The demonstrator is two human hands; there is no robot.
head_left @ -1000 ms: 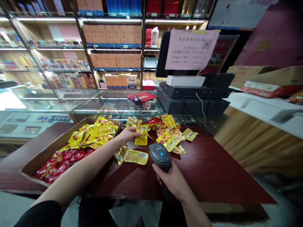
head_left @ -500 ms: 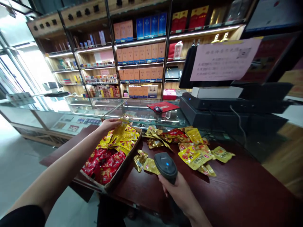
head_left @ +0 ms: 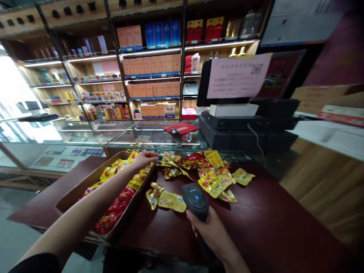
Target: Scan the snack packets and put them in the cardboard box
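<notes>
Many packets (head_left: 171,201) are too blurry to read, the right hand (head_left: 210,229) grips a scanner (head_left: 195,198), and I can't tell if the left hand (head_left: 143,159) holds anything.

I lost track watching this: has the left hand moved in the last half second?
Yes. Judged against the box, the left hand has moved right, from over the yellow packets toward the box's right rim.

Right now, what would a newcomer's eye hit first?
Probably the dark scanner in the right hand, front and centre, blue light on. Then the open carton to its left, holding yellow packets and red packets, and the pink sheet on the monitor behind.
</notes>
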